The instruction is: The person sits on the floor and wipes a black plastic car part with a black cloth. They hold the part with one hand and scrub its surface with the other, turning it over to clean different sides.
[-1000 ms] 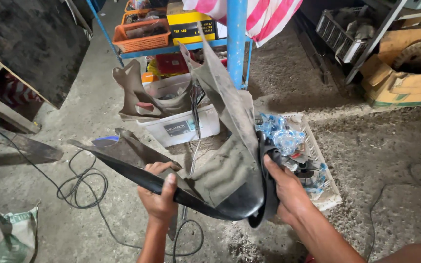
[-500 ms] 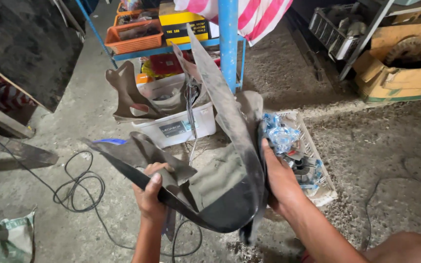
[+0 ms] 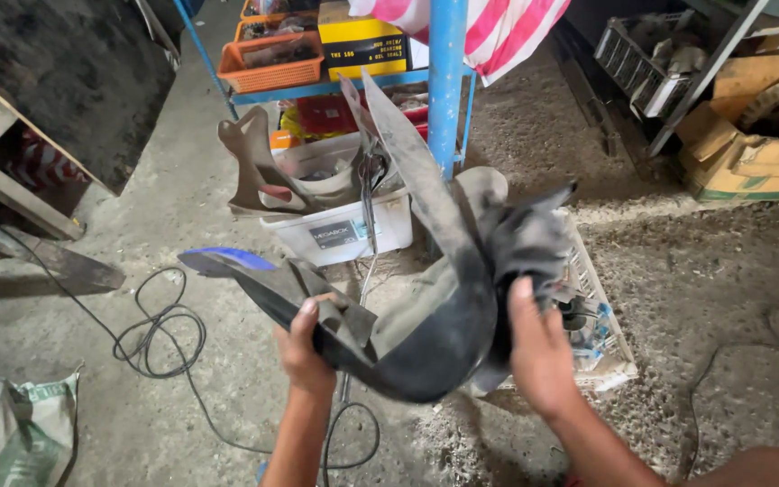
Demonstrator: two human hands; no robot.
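I hold a large, dusty black plastic fender-like panel (image 3: 426,334) over the concrete floor. It curves like a mudguard, with a long pointed flap rising toward the blue post and a blue tip at its far left. My left hand (image 3: 307,347) grips its lower left edge. My right hand (image 3: 538,347) clasps its right side, near a crumpled dark part. The panel hides most of what lies beneath it.
A white plastic bin (image 3: 340,230) with grey panels stands behind the fender, by a blue shelf post (image 3: 446,81). Orange baskets (image 3: 272,59) sit on the shelf. A flat white tray (image 3: 601,334) lies at right, black cable (image 3: 160,334) at left, cardboard boxes (image 3: 750,153) far right.
The panel has been turned and lifted: its long flap now points up toward the post, and its right end has swung up. My right hand has shifted along its right side.
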